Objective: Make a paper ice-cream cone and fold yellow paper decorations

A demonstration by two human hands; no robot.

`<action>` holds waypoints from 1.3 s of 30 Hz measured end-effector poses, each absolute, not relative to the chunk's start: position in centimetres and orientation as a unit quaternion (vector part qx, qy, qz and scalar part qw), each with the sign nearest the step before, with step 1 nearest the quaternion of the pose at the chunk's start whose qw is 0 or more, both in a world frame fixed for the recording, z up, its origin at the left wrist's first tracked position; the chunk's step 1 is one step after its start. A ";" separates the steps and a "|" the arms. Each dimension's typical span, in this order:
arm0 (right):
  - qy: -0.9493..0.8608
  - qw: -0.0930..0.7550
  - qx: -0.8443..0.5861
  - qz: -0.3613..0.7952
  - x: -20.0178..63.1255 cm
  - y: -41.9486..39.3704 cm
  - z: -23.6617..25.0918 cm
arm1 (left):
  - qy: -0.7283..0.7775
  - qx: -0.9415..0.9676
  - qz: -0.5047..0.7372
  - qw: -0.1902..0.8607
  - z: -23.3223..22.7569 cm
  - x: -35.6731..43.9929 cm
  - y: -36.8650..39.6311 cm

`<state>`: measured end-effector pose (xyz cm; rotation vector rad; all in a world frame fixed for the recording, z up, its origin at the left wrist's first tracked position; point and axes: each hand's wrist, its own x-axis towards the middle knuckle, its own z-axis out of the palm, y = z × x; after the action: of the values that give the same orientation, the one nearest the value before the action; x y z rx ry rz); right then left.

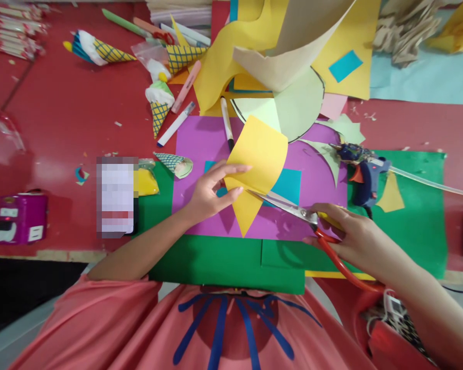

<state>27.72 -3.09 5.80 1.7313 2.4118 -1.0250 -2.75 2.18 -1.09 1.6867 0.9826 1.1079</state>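
My left hand (212,191) pinches a folded yellow paper sheet (258,164) and holds it up above a purple sheet (200,149). My right hand (351,234) grips red-handled scissors (293,208). Their blades point left and are cutting into the lower edge of the yellow paper. A pointed yellow flap (245,213) hangs below the cut.
A blue glue gun (364,177) lies on the green sheet (416,205) at the right. Markers (227,123), paper ice-cream cones (160,105) and more coloured paper fill the far side. A purple power socket box (17,218) sits at the left on the red table (61,113).
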 end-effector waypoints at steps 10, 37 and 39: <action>0.762 -0.001 0.547 -0.346 27.0 -2.5 6.0 | 0.394 0.686 0.444 0.420 -1.3 -2.7 2.1; 0.784 0.010 0.542 -0.301 28.1 -3.1 5.3 | 0.397 0.690 0.397 0.457 -1.3 -2.8 2.0; 0.790 0.018 0.540 -0.289 28.1 -3.2 5.3 | 0.399 0.689 0.396 0.457 -1.3 -2.7 2.0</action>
<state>28.07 -3.15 5.33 1.6771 2.4537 -0.8989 -2.72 1.95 -1.31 1.6989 0.9825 0.9749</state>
